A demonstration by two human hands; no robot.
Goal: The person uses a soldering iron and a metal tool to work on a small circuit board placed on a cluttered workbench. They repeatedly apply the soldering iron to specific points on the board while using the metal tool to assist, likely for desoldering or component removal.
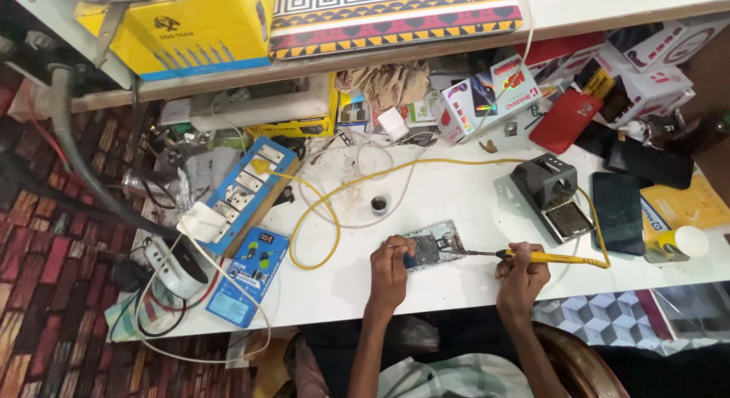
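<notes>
The opened phone [430, 246] lies flat on the white bench [456, 200], between both hands. The left hand [390, 267] pinches its left edge. The right hand [522, 275] grips a yellow soldering iron [532, 256], lying sideways, tip pointing left onto the phone.

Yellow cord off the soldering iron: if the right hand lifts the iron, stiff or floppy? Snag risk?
Likely floppy: the yellow cord lies in loose curves and a loop across the white table. It probably drags rather than springs. Snagging seems possible, since it runs by the grey iron stand and the blue power strip. The right hand holds the soldering iron.
</notes>
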